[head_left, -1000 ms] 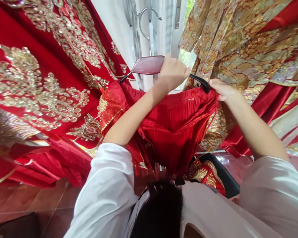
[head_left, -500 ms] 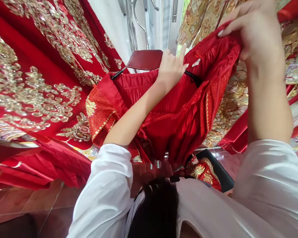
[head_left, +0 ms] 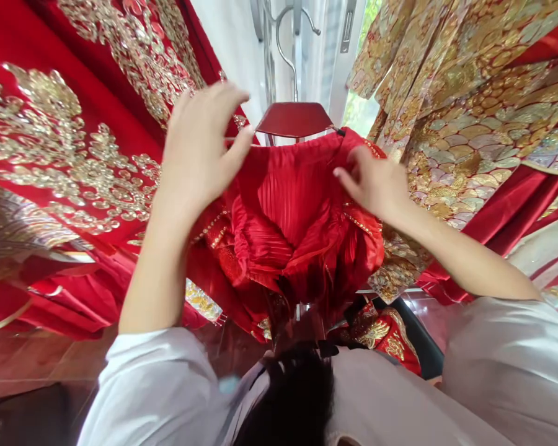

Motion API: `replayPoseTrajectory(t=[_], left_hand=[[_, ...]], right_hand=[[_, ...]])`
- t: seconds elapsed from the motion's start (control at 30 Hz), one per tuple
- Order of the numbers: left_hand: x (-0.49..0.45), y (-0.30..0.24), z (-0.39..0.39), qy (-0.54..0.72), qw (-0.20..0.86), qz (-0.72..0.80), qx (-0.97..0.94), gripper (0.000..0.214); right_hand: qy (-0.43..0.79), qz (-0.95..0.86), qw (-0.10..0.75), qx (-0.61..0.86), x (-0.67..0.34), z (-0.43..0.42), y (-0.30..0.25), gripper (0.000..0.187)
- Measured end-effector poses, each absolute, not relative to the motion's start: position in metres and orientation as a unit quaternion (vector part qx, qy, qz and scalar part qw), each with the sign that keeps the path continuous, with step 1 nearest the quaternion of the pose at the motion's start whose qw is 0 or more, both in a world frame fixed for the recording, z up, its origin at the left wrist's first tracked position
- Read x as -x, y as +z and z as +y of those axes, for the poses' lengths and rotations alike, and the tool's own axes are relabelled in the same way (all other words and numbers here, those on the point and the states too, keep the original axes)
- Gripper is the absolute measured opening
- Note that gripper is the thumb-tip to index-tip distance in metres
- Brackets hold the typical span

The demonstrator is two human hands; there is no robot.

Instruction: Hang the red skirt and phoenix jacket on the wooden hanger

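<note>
A red dress (head_left: 288, 198) with a pleated front and gold-beaded trim hangs from a dark red hanger (head_left: 295, 121) that has a silver hook. My left hand (head_left: 198, 145) is up at the dress's left shoulder, its thumb and fingers apart, slightly blurred. At the right shoulder, my right hand (head_left: 376, 186) touches or nearly touches the fabric. Its thumb stands away from its loosely bent fingers, and I see no cloth pinched between them. The hanger's arms are mostly hidden by the dress.
Red garments with silver-gold beading (head_left: 125, 167) hang close on the left. Gold scale-patterned garments (head_left: 460, 130) hang on the right. Behind the hanger stands a metal frame (head_left: 348, 43). Red embroidered cloth (head_left: 390, 337) lies on a black surface below.
The dress's right shoulder, earlier pulled up and outward by my right hand, now sits on the hanger. My right hand came down and inward; my left hand left the hanger and moved left.
</note>
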State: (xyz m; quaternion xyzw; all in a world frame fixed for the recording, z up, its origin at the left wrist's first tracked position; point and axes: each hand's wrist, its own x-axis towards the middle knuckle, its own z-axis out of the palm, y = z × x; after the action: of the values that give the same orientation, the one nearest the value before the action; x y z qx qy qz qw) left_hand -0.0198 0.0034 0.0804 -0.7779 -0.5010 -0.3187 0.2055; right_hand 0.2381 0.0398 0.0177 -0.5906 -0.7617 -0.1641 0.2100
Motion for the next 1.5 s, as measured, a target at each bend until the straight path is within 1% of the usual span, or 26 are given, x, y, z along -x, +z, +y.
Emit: replayPoseTrajectory(t=[0.07,0.1,0.17,0.23,0.3,0.37,0.43,0.63,0.73,0.8,0.9,0.97,1.03,1.1,1.13,1.2,1.27,1.33,1.4,1.5], left_hand=[[0.047,0.071,-0.003,-0.282,0.129,-0.568,0.762,0.035],[0.057,0.067,-0.002,-0.274,0.078,-0.572,0.769,0.035],[0.069,0.06,0.005,-0.286,-0.016,-0.532,0.797,0.038],[0.075,0.055,0.014,-0.324,-0.051,-0.486,0.81,0.038],[0.076,0.051,0.022,-0.361,-0.03,-0.481,0.798,0.041],[0.074,0.049,0.028,-0.387,0.005,-0.496,0.778,0.045],[0.071,0.05,0.032,-0.399,0.033,-0.508,0.763,0.047],[0.044,0.067,0.049,-0.468,0.117,-0.488,0.727,0.055],[0.029,0.077,0.057,-0.495,0.146,-0.486,0.705,0.054],[0.024,0.077,0.06,-0.474,0.145,-0.5,0.71,0.051],[0.032,0.067,0.061,-0.381,0.121,-0.508,0.763,0.045],[0.045,0.056,0.06,-0.337,0.109,-0.505,0.787,0.038],[0.06,0.044,0.058,-0.329,0.104,-0.51,0.788,0.036],[0.068,0.036,0.053,-0.329,0.103,-0.517,0.783,0.04],[0.068,0.035,0.05,-0.335,0.107,-0.518,0.78,0.042],[0.055,0.04,0.046,-0.353,0.135,-0.507,0.775,0.047],[0.03,0.052,0.048,-0.355,0.186,-0.477,0.782,0.051],[-0.002,0.068,0.059,-0.323,0.235,-0.439,0.805,0.049],[-0.031,0.081,0.078,-0.294,0.262,-0.418,0.819,0.045],[-0.058,0.087,0.109,-0.28,0.272,-0.447,0.805,0.035]], right_hand=[[-0.168,-0.769,0.296,0.541,-0.246,0.053,0.043,0.036],[-0.151,-0.788,0.326,0.501,-0.247,0.062,0.055,0.034],[-0.054,-0.841,0.342,0.416,-0.241,0.083,0.071,0.029],[0.064,-0.865,0.337,0.366,-0.228,0.101,0.078,0.019],[0.122,-0.859,0.344,0.359,-0.217,0.111,0.078,0.025],[0.124,-0.842,0.368,0.373,-0.211,0.112,0.077,0.033],[0.121,-0.834,0.381,0.381,-0.211,0.108,0.076,0.038],[0.111,-0.837,0.37,0.388,-0.213,0.101,0.077,0.041],[0.095,-0.829,0.377,0.402,-0.209,0.102,0.075,0.038],[0.084,-0.824,0.375,0.417,-0.207,0.101,0.075,0.036],[0.065,-0.824,0.352,0.438,-0.209,0.095,0.077,0.03],[0.047,-0.818,0.345,0.459,-0.219,0.087,0.075,0.025],[-0.008,-0.792,0.378,0.48,-0.236,0.077,0.066,0.022],[-0.099,-0.736,0.428,0.515,-0.257,0.065,0.047,0.026],[-0.14,-0.703,0.439,0.541,-0.267,0.059,0.036,0.028],[-0.188,-0.655,0.423,0.597,-0.283,0.049,0.013,0.034],[-0.195,-0.638,0.386,0.636,-0.292,0.04,-0.006,0.037],[-0.192,-0.64,0.366,0.648,-0.293,0.034,-0.019,0.038],[-0.179,-0.638,0.364,0.655,-0.289,0.029,-0.026,0.037],[-0.117,-0.642,0.384,0.654,-0.286,0.024,-0.031,0.034]])
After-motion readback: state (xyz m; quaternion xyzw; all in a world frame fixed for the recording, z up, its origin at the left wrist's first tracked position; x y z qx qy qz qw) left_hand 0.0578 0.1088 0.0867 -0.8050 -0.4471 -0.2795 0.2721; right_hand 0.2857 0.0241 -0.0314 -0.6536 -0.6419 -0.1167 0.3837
